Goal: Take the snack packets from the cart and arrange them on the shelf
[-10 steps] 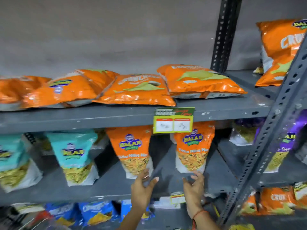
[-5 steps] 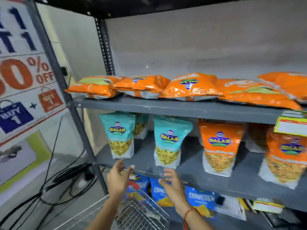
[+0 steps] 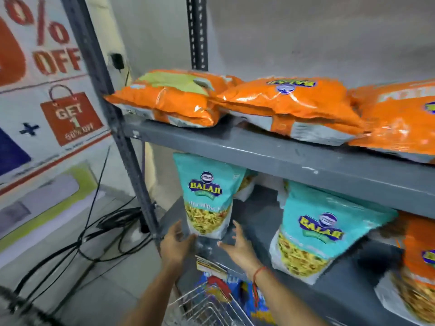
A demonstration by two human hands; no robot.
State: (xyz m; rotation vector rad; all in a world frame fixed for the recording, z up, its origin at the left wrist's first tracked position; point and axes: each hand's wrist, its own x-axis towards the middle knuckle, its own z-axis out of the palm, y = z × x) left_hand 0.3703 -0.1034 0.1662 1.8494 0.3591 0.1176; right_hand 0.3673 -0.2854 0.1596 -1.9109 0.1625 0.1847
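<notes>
The teal packet (image 3: 207,196) stands upright at the left end of your middle shelf (image 3: 259,222). Your left hand (image 3: 175,243) and right hand (image 3: 237,245) flank its base, fingers spread, gripping nothing. A second teal packet (image 3: 317,234) leans nearby. Orange packets (image 3: 289,102) lie flat overhead. The wire cart (image 3: 207,304) sits below your wrists, and cables (image 3: 103,229) trail on the floor.

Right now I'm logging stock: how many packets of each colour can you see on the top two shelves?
Orange, lying flat on the upper shelf: 3
Teal, standing below: 2
Orange, standing below: 1
Total: 6; more partly hidden behind.
</notes>
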